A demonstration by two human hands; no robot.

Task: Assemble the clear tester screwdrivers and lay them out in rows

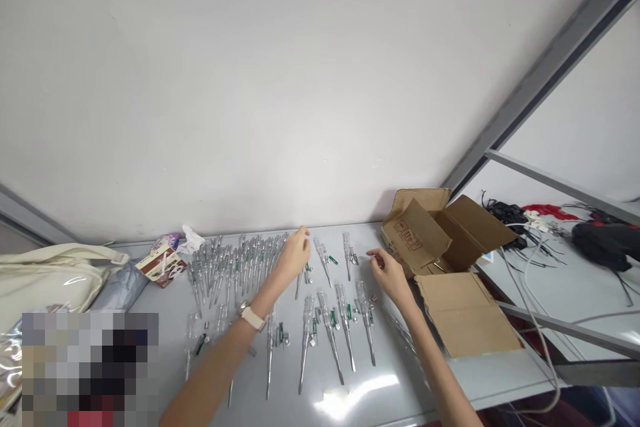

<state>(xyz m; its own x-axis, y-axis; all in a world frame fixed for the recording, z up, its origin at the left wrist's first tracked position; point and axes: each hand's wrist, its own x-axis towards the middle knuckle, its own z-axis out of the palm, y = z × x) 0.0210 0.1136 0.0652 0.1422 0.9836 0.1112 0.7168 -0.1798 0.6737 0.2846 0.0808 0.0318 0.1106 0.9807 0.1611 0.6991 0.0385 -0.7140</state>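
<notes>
- Bare forearms (pixel 210 367) are stretching in from the near side, and a watch with a pale strap (pixel 253 317) is circling the left wrist.
- Left hand (pixel 295 257) is reaching over the far middle of the grey table (pixel 290 410), fingers curling just beside a clear-handled screwdriver (pixel 299 285); whether it is pinching anything, I cannot tell from here.
- Right hand (pixel 389 273) is hanging just left of the cardboard box (pixel 423 237), fingers bending loosely, thumb and forefinger parting, nothing showing between them.
- Spread-out screwdrivers (pixel 330 327) are lying in two loose rows, a shorter one far and a longer one near, their shafts pointing towards the near side.
- Green strips (pixel 349 311) and small silvery parts (pixel 313 341) are lying beside most of those, loose and apart from the handles.
- Over on the far left, a crowded bunch of screwdrivers (pixel 253 260) is filling the table, packed side by side.
- Progress, as I'm judging it: the spaced-out ones are looking like sets laid out with their parts, none visibly put together, while the bunch is apparently waiting its turn, with no such parts showing clearly among it.
- Out right, the box's near flap (pixel 470 313) is hanging open; what it is holding, I cannot make out.
</notes>
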